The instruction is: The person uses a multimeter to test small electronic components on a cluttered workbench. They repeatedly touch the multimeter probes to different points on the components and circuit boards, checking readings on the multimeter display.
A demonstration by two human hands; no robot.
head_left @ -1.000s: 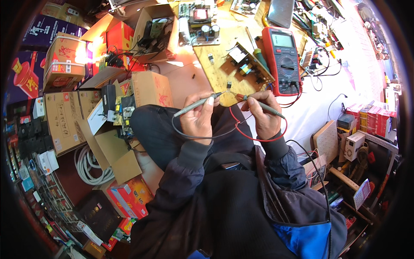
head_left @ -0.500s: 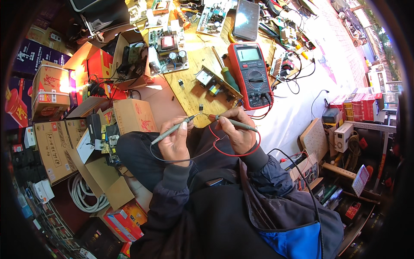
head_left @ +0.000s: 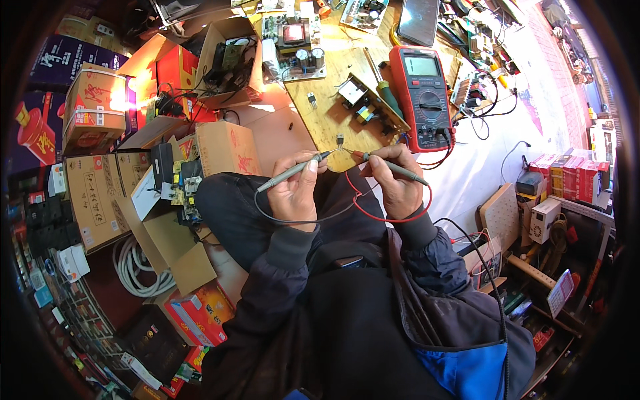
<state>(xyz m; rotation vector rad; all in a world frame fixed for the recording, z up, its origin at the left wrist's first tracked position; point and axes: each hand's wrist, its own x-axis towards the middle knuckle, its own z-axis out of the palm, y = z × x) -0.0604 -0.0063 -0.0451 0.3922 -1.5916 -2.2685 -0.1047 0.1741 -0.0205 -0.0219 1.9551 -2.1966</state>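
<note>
My left hand point(head_left: 293, 193) is closed around a grey test probe point(head_left: 291, 174) with a black cable. In my right hand point(head_left: 398, 189) is a second grey test probe point(head_left: 404, 172) with a reddish-brown collar and a red cable. Both tips point inward at the legs of a small black transistor point(head_left: 340, 140) on the near edge of the wooden board point(head_left: 325, 131); whether they touch the legs is too small to tell. A red multimeter point(head_left: 429, 101), its screen lit, lies beyond my right hand. Another transistor point(head_left: 312, 100) lies farther off.
Beside the multimeter are a circuit board point(head_left: 365, 100) and a green-handled screwdriver point(head_left: 389, 98). A bigger circuit board point(head_left: 293, 43) lies behind, with a phone point(head_left: 419, 21) at the back. Cardboard boxes point(head_left: 230, 148) crowd the left; a shelf with a white box point(head_left: 545, 219) stands right.
The whole view has shifted, so the things appear farther right and higher. My hands and both test probes keep about the same places around the transistor.
</note>
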